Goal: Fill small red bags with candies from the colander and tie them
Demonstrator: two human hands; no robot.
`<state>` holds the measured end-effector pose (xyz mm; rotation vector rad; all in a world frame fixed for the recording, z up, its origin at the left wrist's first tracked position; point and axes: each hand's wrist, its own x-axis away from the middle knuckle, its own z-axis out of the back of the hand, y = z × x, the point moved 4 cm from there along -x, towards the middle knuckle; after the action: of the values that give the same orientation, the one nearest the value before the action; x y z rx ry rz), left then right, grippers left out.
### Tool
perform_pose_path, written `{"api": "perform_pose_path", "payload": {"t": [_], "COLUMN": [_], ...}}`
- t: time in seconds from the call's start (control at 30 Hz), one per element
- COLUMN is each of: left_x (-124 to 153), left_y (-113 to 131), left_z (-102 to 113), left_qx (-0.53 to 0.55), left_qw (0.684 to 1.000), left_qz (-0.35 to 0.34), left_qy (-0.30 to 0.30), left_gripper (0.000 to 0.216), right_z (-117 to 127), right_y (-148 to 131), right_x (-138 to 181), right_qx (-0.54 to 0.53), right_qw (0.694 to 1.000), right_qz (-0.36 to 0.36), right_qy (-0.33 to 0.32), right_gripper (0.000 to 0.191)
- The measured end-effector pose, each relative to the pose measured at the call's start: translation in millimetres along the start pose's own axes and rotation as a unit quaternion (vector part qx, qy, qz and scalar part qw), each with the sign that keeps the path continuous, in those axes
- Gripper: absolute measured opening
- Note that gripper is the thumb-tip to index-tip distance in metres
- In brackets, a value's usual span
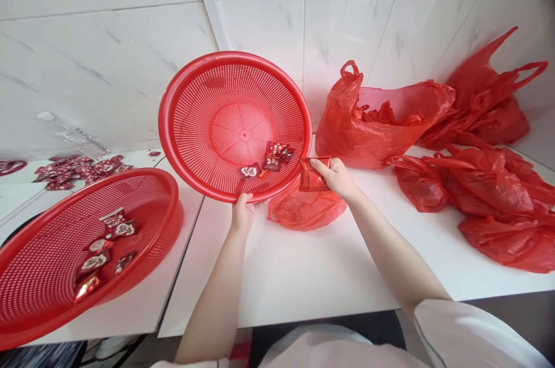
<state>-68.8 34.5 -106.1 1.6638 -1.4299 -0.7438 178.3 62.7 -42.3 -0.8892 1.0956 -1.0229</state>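
Observation:
My left hand [243, 213] grips the near rim of a round red plastic colander [234, 59], thumb over the edge. The colander is tipped up so its inside faces me, and several small wrapped packets [272, 163] lie at its lower right. With its thumb on top, my right hand [337, 177] holds a shiny red packet [313, 174] just beyond the colander's right rim. Below that packet, a red plastic bag [307, 211] lies on the white table, partly covered by the colander.
At left, a second red colander [167, 189] holds several packets. A pile of packets [82, 170] and a clear plastic bottle [73, 134] lie behind it. An open red bag [359, 137] stands by the tiled wall; several tied red bags [485, 183] sit at right.

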Motion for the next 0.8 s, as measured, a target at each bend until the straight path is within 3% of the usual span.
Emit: {"api": "perform_pose_path", "payload": {"t": [0.13,0.27,0.37,0.43,0.5,0.57,0.7,0.8], "left_x": [0,0,0,1,1,2,6,12], "left_y": [0,-1,-2,-2,-2,-3,-5,-10], "left_z": [0,0,-1,-1,-2,-3,-9,-15], "left_qx": [0.001,0.004,0.004,0.002,-0.001,-0.001,-0.010,-0.028], "left_qw": [1.000,1.000,1.000,1.000,1.000,1.000,1.000,0.999], "left_qz": [0.002,-0.002,-0.002,-0.004,-0.005,-0.005,0.014,0.032], "left_qy": [0.007,0.010,0.011,0.014,0.017,0.018,-0.002,-0.032], "left_gripper": [0.035,0.033,0.032,0.033,0.033,0.032,0.039,0.042], "right_z": [10,18,22,19,14,9,-3,-18], "right_y": [-11,-9,-7,-10,-17,-26,-40,-35], "right_x": [2,1,3,7,12,17,17,17], "right_qx": [0.121,0.192,0.264,0.303,0.297,0.264,0.237,0.254], "right_qw": [0.991,0.981,0.962,0.943,0.932,0.933,0.945,0.937], "right_qz": [0.046,0.004,-0.010,0.010,0.040,0.075,0.161,0.208], "right_qy": [0.026,0.000,-0.062,-0.138,-0.205,-0.231,-0.155,-0.124], "right_gripper": [0.055,0.059,0.060,0.060,0.054,0.049,0.044,0.045]}}
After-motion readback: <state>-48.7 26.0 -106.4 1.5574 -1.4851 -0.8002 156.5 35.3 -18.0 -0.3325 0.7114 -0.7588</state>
